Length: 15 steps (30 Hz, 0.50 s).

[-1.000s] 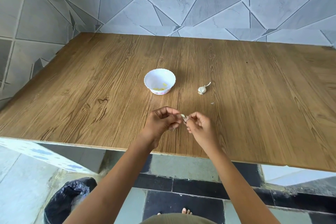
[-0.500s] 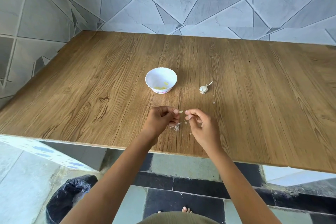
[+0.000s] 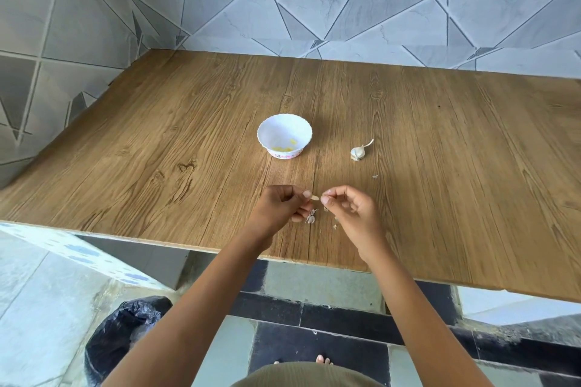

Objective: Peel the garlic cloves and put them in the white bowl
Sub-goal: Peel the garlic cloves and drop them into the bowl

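The left hand [image 3: 283,207] pinches a clove [image 3: 315,197] at its fingertips above the near edge of the table [image 3: 440,182], well short of the bowl [image 3: 262,132]; the right hand [image 3: 355,214] has thumb and forefinger meeting just beside the clove's tip (on a shred of skin or nothing, I cannot tell). Light, firm and probably slick once bare, the clove wants a hold across its fat middle, the papery skin pulled from the tip

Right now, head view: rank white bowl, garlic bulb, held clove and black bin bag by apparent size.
1. black bin bag, partly hidden
2. white bowl
3. garlic bulb
4. clove, pinched in the left hand
Apparent only: the bag is on the floor, farther off.
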Tool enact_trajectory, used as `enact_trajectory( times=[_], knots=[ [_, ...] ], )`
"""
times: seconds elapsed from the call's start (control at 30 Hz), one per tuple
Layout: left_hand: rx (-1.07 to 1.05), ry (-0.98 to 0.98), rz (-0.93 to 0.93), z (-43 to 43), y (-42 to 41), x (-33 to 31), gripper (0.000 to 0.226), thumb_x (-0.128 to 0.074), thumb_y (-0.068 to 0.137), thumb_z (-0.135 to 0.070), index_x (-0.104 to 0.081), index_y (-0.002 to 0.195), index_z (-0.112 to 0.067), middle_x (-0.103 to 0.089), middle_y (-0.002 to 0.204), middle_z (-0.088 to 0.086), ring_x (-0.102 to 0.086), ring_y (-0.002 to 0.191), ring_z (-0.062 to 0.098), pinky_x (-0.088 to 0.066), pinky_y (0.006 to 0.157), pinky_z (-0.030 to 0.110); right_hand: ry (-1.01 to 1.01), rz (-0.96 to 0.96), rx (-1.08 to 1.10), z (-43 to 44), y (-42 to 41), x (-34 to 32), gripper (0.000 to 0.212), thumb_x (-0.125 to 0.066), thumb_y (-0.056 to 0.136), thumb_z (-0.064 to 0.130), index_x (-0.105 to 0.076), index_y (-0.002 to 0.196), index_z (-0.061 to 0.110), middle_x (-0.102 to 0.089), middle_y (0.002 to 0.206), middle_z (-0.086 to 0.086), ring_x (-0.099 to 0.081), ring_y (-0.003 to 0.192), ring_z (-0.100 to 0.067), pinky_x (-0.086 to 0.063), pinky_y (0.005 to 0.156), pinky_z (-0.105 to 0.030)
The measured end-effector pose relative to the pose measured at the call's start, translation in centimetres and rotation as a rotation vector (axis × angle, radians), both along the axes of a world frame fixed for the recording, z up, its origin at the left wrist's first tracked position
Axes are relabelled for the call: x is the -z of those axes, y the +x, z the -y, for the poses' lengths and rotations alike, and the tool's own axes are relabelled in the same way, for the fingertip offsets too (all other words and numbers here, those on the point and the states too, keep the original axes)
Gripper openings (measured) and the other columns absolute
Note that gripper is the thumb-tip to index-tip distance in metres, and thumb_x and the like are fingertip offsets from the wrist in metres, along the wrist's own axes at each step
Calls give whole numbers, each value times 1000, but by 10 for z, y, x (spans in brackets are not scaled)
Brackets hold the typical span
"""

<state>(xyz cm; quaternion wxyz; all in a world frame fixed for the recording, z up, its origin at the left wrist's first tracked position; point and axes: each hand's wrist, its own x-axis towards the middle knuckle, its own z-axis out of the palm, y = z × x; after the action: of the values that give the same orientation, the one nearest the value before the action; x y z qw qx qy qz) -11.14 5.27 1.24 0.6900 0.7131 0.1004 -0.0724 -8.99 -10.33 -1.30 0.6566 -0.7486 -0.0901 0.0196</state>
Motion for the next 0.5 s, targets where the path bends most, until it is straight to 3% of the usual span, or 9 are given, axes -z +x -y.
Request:
enact_trajectory(
  times=[0.1,0.27,0.5],
  knots=[
    [-10,-32,-22,-1,-1,-1,17,-60,92,-15,-67,80,-5,-66,67,4,-60,58,8,-50,57,18,-91,91,-61,-2,-2,1,13,-73,80,11,-67,88,19,-66,83,13,-58,73,6,-45,67,-11],
    [0,-15,-14,0,-2,-2,16,-61,91,-15,-67,83,-3,-64,69,5,-59,59,8,-49,58,17,-129,147,-34,-5,-1,6,8,-71,82,12,-70,90,11,-69,81,7,-61,74,3,-44,67,-10],
    [36,-132,-41,-1,-3,-3,18,-55,94,-11,-64,80,-7,-62,66,0,-55,58,8,-46,55,16,79,-168,-59,0,-5,-3,5,-64,87,18,-68,86,20,-70,76,6,-61,68,-1,-44,57,-14]
  ],
)
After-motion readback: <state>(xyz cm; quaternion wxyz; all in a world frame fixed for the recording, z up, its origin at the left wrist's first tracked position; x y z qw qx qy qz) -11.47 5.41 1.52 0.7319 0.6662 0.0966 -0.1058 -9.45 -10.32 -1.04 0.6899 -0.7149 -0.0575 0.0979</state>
